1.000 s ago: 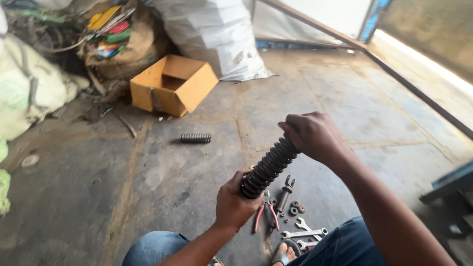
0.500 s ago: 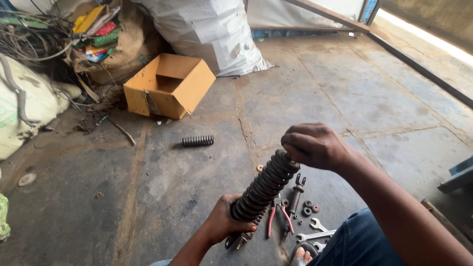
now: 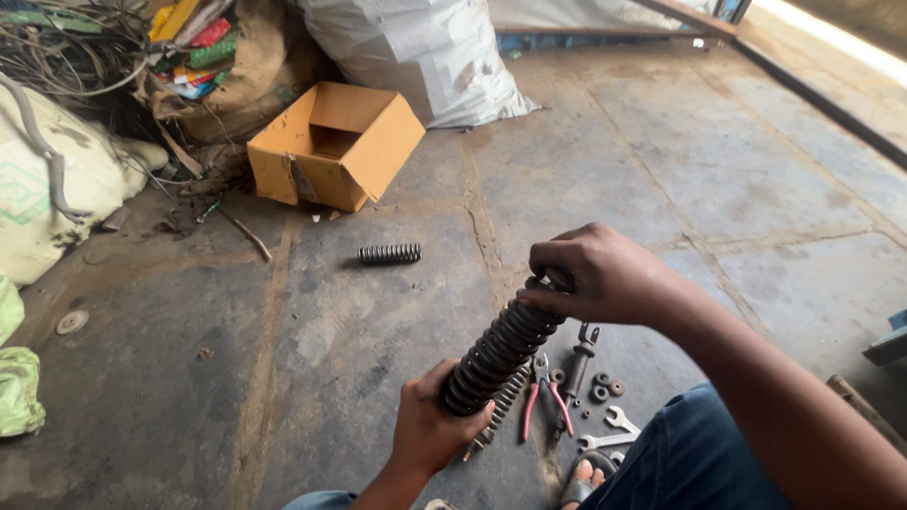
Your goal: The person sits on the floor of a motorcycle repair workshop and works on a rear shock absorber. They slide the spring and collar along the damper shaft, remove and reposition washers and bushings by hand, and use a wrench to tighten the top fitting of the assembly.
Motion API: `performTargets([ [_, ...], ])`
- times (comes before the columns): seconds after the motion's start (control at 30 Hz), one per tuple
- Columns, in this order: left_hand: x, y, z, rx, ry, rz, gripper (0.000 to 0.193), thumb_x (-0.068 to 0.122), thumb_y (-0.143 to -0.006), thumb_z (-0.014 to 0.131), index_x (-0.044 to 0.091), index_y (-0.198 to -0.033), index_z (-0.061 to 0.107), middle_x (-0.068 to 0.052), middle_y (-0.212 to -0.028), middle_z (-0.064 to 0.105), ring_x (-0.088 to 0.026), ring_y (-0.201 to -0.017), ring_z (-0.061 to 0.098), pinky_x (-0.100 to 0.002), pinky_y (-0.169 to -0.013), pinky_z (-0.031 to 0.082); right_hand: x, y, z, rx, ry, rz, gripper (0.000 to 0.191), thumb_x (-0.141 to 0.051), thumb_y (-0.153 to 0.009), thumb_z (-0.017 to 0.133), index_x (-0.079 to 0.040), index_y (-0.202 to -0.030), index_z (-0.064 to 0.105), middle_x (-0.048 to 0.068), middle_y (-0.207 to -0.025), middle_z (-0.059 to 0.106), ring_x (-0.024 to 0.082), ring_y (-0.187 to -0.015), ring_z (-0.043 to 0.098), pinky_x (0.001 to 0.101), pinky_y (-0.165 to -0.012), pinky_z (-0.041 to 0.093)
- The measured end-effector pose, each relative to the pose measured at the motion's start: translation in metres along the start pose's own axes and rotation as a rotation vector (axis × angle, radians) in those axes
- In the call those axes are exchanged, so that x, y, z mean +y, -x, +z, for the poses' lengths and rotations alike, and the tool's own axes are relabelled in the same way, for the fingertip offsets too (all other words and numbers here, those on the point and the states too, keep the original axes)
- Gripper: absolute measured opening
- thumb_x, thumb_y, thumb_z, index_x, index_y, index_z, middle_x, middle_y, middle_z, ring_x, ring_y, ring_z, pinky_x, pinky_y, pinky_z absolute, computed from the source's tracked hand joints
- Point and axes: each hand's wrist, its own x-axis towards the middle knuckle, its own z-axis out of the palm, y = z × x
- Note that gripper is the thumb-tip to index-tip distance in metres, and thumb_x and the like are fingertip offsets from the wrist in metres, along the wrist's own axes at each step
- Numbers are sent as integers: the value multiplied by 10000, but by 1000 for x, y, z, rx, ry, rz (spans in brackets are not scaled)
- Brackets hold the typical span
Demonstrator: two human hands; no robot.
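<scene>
I hold a long black coil spring assembly (image 3: 499, 348) tilted up to the right above the floor. My left hand (image 3: 430, 427) grips its lower end. My right hand (image 3: 595, 274) is closed over its top end. Under it on the concrete lie red-handled pliers (image 3: 545, 395), a thinner spring (image 3: 501, 408), a metal rod with a forked end (image 3: 578, 353), small round washers (image 3: 603, 385) and wrenches (image 3: 609, 430). A short loose black spring (image 3: 388, 253) lies farther out on the floor.
An open cardboard box (image 3: 333, 144) sits at the back beside a big white sack (image 3: 416, 52). Wires, burlap and clutter (image 3: 142, 66) pile up at the far left, with green cloth (image 3: 19, 387) at the left edge. My sandalled foot (image 3: 584, 480) is near the tools.
The view has tilted down and closer. My hands have lowered the spring assembly slightly and my right hand has closed more over its top end.
</scene>
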Motion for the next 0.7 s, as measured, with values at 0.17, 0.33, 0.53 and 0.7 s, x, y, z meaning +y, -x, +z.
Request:
performTargets([
  [0.17,-19,-8,2,-80,6,71,381,155,-621,869,35,-966,760,-57,-753,792,-109,-672,739,-298,-649,608,61,21,-26,488,-346,181,44,-49,-960,655,-27,-992,678,33,-827,639,174,-759,591,289,-685,515],
  [0.33,-32,-12,10,-148,-33,49,442,175,-575,887,29,-979,781,-67,-733,785,-115,-678,737,-320,-665,598,106,85,-76,815,-1329,-39,176,-7,-1103,632,-81,-945,604,49,-798,595,56,-631,523,166,-513,416],
  [0.53,-24,-17,33,-230,-99,104,481,185,-565,897,21,-993,753,-81,-765,783,-122,-700,767,-307,-668,601,93,59,6,330,-1493,707,242,38,-818,604,-67,-1036,602,57,-931,660,127,-716,642,231,-586,513],
  [0.7,4,-33,52,-364,-51,116,483,173,-562,881,19,-1001,749,-87,-765,799,-138,-698,785,-304,-675,613,54,72,15,445,-1519,774,147,-105,-910,665,-32,-1029,619,120,-915,699,137,-671,618,247,-566,491],
])
